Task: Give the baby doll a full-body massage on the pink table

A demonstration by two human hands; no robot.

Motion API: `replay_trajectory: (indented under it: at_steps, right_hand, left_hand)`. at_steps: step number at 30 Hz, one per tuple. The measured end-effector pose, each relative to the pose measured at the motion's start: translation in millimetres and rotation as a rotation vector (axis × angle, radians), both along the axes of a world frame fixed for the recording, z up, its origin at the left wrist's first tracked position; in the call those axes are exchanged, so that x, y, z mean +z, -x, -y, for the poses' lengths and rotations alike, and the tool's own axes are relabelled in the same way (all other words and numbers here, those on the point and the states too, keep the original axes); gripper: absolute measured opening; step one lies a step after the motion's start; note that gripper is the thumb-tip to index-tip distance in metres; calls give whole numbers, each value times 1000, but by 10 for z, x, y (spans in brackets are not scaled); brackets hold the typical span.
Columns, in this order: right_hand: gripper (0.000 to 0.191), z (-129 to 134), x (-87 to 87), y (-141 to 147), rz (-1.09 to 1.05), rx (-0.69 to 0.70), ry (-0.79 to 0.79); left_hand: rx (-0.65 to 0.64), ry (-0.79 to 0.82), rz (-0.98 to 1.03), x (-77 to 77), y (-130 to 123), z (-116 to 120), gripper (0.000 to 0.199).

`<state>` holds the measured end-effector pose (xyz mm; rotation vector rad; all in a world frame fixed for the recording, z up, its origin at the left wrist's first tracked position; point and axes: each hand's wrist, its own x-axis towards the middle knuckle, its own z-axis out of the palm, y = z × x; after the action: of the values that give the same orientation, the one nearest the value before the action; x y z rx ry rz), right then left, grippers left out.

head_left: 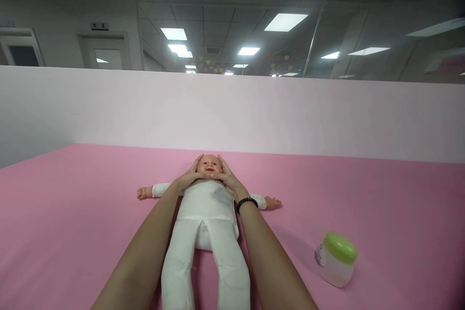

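The left hand [189,176] and right hand [228,178] cup the smooth, hard-looking head [209,160] of a white-cloth-bodied doll [209,203], fingers curved up its sides toward twelve o'clock, thumbs reaching inward to the chin, tips nearly meeting. Whether the fingers press firmly, I cannot tell. Both hands look equally near the head, which lies between the palms. The doll's long axis runs twelve to six, face up, legs between the forearms; its arms stretch to nine and three. Farther out, at four o'clock and nearer the right arm, a rounded translucent jar with a green lid [337,259] rests on the pink surface [72,232].
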<state>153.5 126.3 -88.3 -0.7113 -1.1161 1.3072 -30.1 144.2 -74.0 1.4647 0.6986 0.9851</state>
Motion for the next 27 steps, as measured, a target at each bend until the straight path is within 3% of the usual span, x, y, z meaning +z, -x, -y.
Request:
replay_trajectory:
  at_steps: [7, 13, 16, 19, 21, 22, 24, 25, 27]
  right_hand:
    - [84, 34, 72, 43, 47, -55, -2]
    - [85, 287, 210, -14, 180, -222, 9]
    - [73, 675, 445, -149, 398, -369, 2]
    - [54, 1282, 782, -475, 796, -390, -107]
    - [53, 1707, 959, -804, 1125, -482, -333]
    - [52, 1889, 1010, -986, 1257, -588, -355]
    - [47, 2153, 1015, -1338, 1427, -765, -185]
    - [46, 2231, 973, -1487, 1486, -780, -43]
    - [33, 2296, 829, -1680, 1534, -661, 187]
  left_hand:
    - [30, -46, -4, -100, 3, -48, 101]
    - [333, -102, -37, -113, -92, 5, 82]
    - [530, -121, 97, 86, -129, 173, 61]
    - [618, -93, 358, 509, -245, 519, 42]
    - [474, 5, 505, 809, -405, 856, 38]
    - [378, 73, 539, 924, -505, 1047, 37]
    - [184, 258, 531, 1031, -721, 1438, 39]
    - [80, 391, 488, 1018, -826, 1619, 43]
    - [-59, 630, 404, 888, -1003, 1916, 50]
